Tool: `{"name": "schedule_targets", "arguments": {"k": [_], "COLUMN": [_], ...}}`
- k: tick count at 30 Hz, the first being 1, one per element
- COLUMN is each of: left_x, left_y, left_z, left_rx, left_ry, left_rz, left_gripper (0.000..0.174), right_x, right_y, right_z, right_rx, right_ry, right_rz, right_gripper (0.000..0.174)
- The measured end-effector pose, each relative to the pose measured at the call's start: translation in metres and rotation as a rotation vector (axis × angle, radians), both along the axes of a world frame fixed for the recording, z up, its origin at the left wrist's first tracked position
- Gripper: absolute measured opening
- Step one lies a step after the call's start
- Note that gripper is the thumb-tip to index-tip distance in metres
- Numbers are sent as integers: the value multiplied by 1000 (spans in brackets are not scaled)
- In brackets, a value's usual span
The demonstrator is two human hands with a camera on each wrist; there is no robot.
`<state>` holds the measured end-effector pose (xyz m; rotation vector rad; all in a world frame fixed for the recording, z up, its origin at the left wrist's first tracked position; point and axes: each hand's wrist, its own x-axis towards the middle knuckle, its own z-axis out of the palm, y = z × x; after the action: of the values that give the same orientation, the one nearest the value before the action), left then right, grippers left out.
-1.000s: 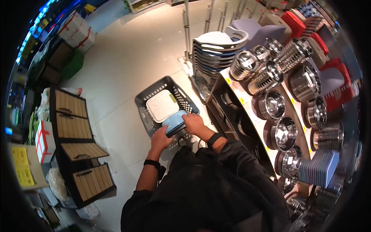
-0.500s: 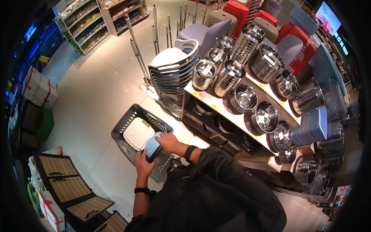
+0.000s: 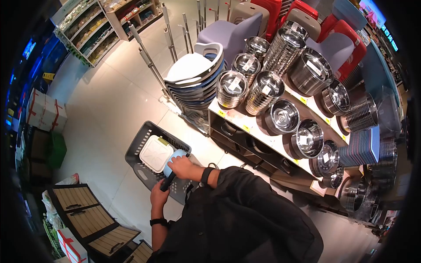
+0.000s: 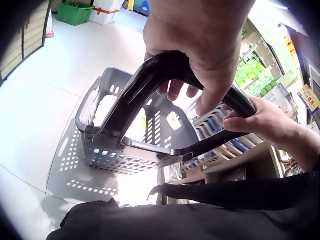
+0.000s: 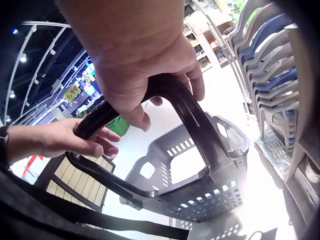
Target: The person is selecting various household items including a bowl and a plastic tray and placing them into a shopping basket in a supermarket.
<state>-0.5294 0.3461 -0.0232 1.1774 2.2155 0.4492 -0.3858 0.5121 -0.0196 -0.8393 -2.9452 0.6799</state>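
Observation:
A grey perforated shopping basket stands low in front of me, with its black handle raised. My left hand grips one side of this handle, thumb and fingers wrapped around it in the left wrist view. My right hand holds the handle farther along, its fingers curled over the bend in the right wrist view. Inside the basket lies a white lidded box with a green latch. Beside the box, a smooth light-blue thing shows partly behind my right hand.
To the right, a display shelf carries stacks of steel bowls and pots. Stacked plastic stools stand ahead of it. A wood-slatted cabinet is at the left, near white boxes with red tape. Tiled floor stretches forward.
The head view has turned to the right, so basket and hands sit farther left. The handle now shows as a black bar between the hands, and the left hand sits lower along it.

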Motion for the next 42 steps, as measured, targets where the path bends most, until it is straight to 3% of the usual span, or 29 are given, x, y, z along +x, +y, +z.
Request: {"name": "schedule_targets", "arguments": {"k": [8,14,22,25,26,28,30,34,38,39,42], "left_x": [-36,-63,-101,-112,-116,-117,-115,-76,-14,5,62], "left_y": [19,34,53,67,79,102,135,207,276,295,333], "left_z": [-10,-15,-21,-10,-13,-4,11,35,43,42,61], "left_rx": [-69,-89,-201,-47,-46,68,92,179,233,207,158], "left_ry": [-49,-116,-170,-281,-284,-570,-586,-821,-1012,-1081,-1178], "left_rz": [18,55,-56,-301,-320,-252,-269,-293,-410,-388,-338], "left_gripper": [50,47,51,65,65,64,57,62,72,75,85], "right_x": [-34,-61,-86,-84,-81,-65,-40,30,106,123,163], "right_y": [16,31,41,45,46,49,54,59,69,73,94], "right_z": [-14,-17,-22,-11,-6,8,23,69,72,78,57], "right_rx": [41,23,103,56,-3,-71,-136,-205,-89,-178,-242], "right_ry": [126,46,28,16,14,60,117,344,736,822,1005], "right_rz": [-53,-40,-70,-70,-63,-105,-144,-654,-1051,-1147,-1284], "right_gripper": [24,25,28,34,37,40,42,50,51,53,62]}}
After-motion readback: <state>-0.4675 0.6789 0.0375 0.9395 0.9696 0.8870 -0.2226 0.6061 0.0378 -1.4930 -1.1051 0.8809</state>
